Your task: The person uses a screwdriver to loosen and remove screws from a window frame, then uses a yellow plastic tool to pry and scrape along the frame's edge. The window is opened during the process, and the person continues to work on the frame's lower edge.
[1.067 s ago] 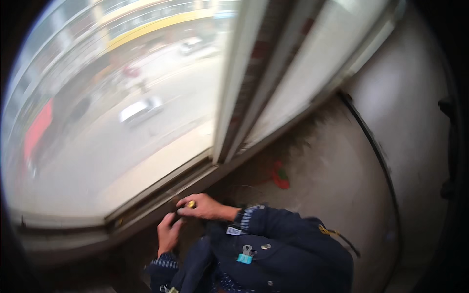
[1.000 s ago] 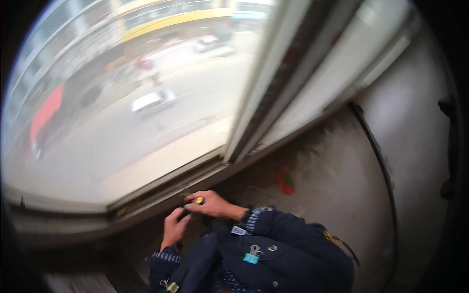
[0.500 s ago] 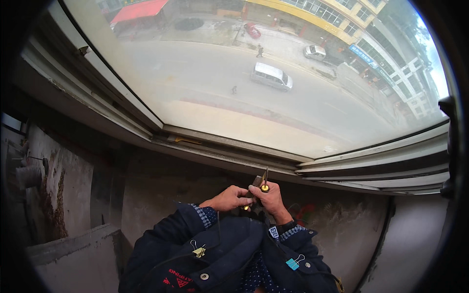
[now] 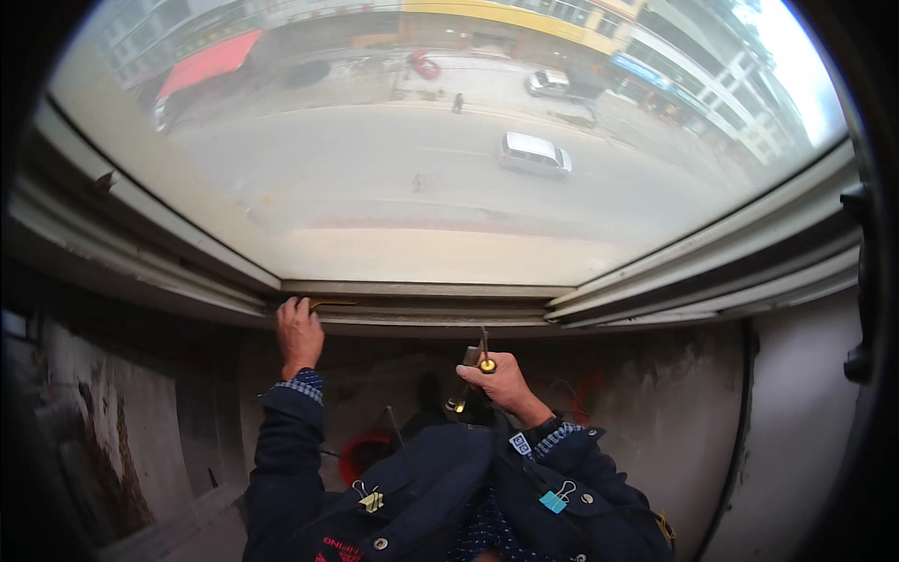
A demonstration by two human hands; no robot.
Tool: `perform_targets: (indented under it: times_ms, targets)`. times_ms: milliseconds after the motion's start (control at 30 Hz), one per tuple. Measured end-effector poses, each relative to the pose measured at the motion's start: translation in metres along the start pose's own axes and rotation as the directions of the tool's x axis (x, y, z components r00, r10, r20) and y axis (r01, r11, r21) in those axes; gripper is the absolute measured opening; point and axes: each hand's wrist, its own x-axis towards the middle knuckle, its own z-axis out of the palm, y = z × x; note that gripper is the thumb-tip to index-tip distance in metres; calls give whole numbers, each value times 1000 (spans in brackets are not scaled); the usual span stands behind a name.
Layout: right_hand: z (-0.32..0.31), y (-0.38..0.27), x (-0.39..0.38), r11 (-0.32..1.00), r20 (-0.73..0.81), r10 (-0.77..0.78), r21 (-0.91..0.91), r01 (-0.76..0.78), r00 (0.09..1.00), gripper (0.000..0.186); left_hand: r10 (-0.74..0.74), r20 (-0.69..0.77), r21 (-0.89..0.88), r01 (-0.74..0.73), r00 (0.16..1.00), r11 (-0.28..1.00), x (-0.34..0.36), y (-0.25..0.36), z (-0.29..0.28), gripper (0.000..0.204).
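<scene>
**A:** Looking down over dark blue jacket sleeves, and the left hand (image 4: 299, 334) is up at the grey metal window frame (image 4: 421, 304), fingers hooked over the lower rail. There's a thin brownish strip (image 4: 330, 303) lying along that rail, just at the fingertips, touching or near enough.

**B:** And the grip there?

**A:** Fingers curled down together on the rail's edge; whether they actually pinch that strip I can't tell, it's too small from here.

**B:** The other side?

**A:** The right hand (image 4: 499, 382) sits lower, in front of the rough grey concrete wall (image 4: 646, 403) under the sill. It's closed around a slim dark hand tool with brass-yellow fittings (image 4: 471, 368), possibly a screwdriver. One end pokes up past the knuckles, the other slants down to the left out of the fist.

**B:** So the tool is well apart from the frame?

**A:** Below it, not touching. Beyond the large glass pane (image 4: 449, 178), a street far below with a white car (image 4: 535, 154). And a blue binder clip (image 4: 554, 499) is fastened to the jacket near the right wrist.
</scene>
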Motion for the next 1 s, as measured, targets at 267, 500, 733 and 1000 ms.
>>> perform_targets:
  times_ms: [267, 500, 733, 1000]
  targets:
    - [-12, 11, -7, 997, -3, 7, 71, -7, 1000, 24, 177, 118, 114, -191, 977, 975, 9, -29, 15, 28]
    - [-17, 22, -13, 998, -23, 7, 60, -6, 1000, 24, 446, 106, 130, -457, 889, 880, 35, -51, 11, 33]
    - [-28, 26, -11, 992, -42, -20, -125, 15, 999, 32, 511, -1, 114, -508, 860, 854, 33, -32, -33, 35]
    - [-29, 18, -15, 968, -31, -247, 29, 248, 968, 40, 436, 136, -371, -363, 889, 855, -34, 35, -61, 25]
